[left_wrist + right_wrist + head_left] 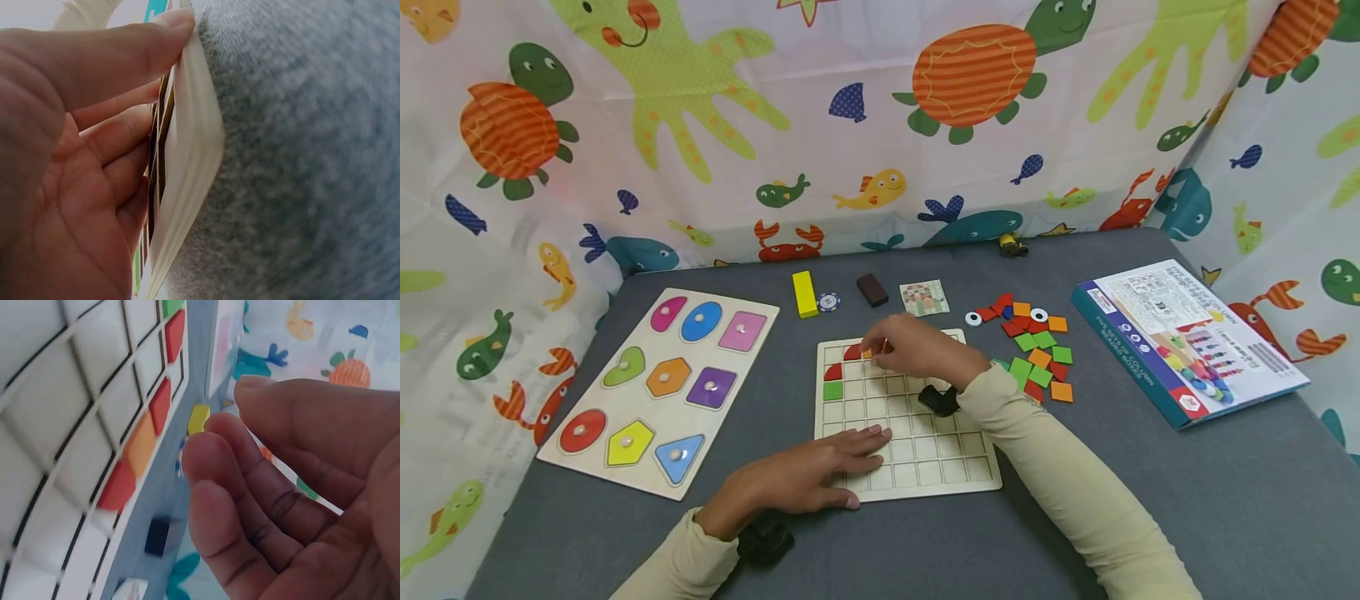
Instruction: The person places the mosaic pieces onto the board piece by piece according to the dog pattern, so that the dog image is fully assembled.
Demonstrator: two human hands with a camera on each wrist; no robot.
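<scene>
From the head view I see the wooden grid board [917, 454] lying flat on the grey counter [1150, 483], with my left hand [820, 475] resting on its near left corner, fingers straight and flat across the bottom rows. My right hand [913, 348] hovers over the board's top row, fingers drawn together just beside the orange tile [867, 354], which sits in that row between red pieces; I cannot tell from here whether the fingers touch it. A green tile [832, 391] occupies a cell at the board's left edge. The loose pile of tiles [1033, 350] lies to the right of the board, near my right forearm. A shape puzzle board [662, 387] sits well to the left, a boxed game [1187, 342] well to the right, and a yellow block [804, 293] and a dark block [872, 289] lie beyond the board's far edge. In the left wrist view, the thumb presses against the edge of the grid board [187, 175] and the fingers [112, 137] lie over its face, loosely extended, not curled round it. In the right wrist view, the fingers [237, 487] are loosely bent and hold nothing; the orange tile [140, 444] sits in its cell just beside them, apart from the fingertips, with red tiles on either side.
</scene>
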